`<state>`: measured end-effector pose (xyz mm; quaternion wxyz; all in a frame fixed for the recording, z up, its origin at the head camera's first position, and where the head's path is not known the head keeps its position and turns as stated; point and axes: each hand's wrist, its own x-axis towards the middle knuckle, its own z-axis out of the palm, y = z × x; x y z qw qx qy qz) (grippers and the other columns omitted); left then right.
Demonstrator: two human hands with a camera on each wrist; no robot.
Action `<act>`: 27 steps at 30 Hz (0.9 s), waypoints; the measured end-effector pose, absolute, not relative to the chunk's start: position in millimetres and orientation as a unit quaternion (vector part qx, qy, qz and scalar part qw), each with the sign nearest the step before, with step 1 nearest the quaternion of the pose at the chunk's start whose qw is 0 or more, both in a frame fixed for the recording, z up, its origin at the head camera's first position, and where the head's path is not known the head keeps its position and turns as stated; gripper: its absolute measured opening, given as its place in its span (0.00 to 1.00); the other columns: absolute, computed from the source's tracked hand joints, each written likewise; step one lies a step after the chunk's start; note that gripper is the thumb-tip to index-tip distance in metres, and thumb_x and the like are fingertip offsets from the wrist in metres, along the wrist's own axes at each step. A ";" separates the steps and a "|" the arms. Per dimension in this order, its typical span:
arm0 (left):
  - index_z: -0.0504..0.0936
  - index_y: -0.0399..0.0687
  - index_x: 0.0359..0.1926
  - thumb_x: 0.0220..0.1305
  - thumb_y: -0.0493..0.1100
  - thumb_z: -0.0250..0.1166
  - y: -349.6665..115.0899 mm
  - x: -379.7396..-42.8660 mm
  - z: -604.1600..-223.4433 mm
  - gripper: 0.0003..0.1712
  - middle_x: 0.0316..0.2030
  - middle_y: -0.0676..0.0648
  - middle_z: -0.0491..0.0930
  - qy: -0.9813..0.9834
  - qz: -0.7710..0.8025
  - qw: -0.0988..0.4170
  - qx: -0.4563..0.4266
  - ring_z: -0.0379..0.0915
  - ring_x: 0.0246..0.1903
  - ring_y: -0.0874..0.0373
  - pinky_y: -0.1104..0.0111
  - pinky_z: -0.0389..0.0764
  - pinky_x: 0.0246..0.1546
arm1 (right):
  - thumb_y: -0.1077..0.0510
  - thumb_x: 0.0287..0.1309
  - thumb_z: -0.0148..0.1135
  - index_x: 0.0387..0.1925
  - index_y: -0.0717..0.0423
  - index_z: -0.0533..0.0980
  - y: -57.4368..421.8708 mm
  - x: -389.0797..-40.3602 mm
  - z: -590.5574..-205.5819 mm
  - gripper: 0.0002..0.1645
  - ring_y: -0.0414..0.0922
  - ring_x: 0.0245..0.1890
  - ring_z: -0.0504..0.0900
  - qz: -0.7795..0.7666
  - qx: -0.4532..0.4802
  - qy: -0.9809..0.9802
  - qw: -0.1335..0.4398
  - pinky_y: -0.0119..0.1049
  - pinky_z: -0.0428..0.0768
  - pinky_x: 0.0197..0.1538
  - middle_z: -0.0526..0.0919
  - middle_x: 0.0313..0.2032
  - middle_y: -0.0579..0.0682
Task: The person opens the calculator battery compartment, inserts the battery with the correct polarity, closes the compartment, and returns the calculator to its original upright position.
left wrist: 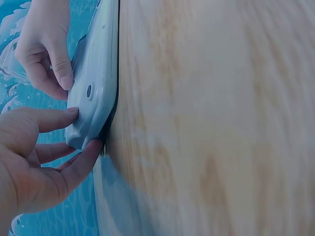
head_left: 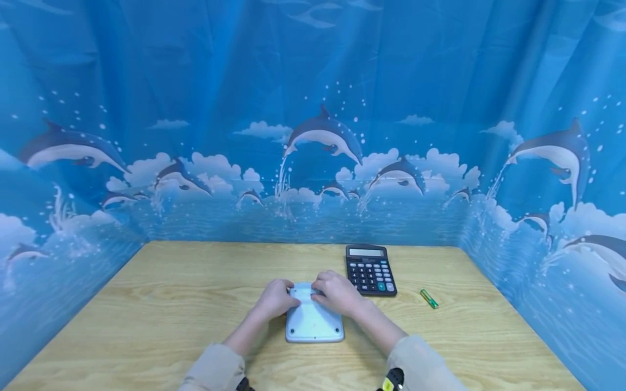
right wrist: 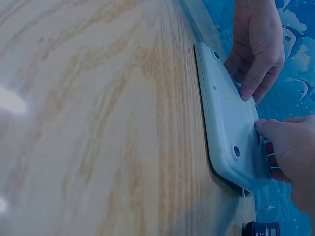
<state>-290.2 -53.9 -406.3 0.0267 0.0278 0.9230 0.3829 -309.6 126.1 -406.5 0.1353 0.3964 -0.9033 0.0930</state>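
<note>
A white calculator lies face down on the table, its back with dark round feet turned up and its keys hidden. My left hand grips its far left corner, thumb on the back and fingertips around the edge, as the left wrist view shows. At the far right part my right hand holds it, with the thumb on the back and the other fingers bent around the edge. What lies beneath the right fingers is partly covered.
Just beyond my right hand lies a black calculator, face up. A green battery is on the wooden table farther right. Blue dolphin-print curtains stand along the back and both sides.
</note>
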 end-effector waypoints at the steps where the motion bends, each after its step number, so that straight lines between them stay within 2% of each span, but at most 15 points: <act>1: 0.75 0.27 0.49 0.45 0.36 0.71 -53.7 -290.1 -406.8 0.28 0.40 0.36 0.79 0.923 0.384 0.028 0.026 0.76 0.38 0.48 0.60 0.79 0.41 | 0.52 0.55 0.63 0.41 0.55 0.81 126.1 -309.4 -406.7 0.14 0.41 0.39 0.78 0.091 0.398 -0.902 0.138 0.31 0.77 0.44 0.81 0.36 0.47; 16: 0.75 0.27 0.49 0.45 0.35 0.70 -51.0 -290.6 -407.0 0.28 0.43 0.35 0.78 0.924 0.382 0.035 0.011 0.76 0.41 0.48 0.59 0.79 0.43 | 0.53 0.56 0.61 0.38 0.55 0.81 127.3 -308.7 -412.1 0.12 0.42 0.37 0.78 0.039 0.439 -0.875 0.202 0.33 0.77 0.43 0.81 0.34 0.47; 27: 0.75 0.28 0.50 0.46 0.34 0.70 -50.3 -291.8 -406.9 0.28 0.44 0.35 0.77 0.919 0.392 0.046 -0.005 0.76 0.40 0.48 0.60 0.80 0.41 | 0.53 0.56 0.62 0.36 0.54 0.81 127.6 -309.4 -416.5 0.10 0.41 0.34 0.76 0.023 0.447 -0.862 0.236 0.31 0.77 0.38 0.80 0.33 0.45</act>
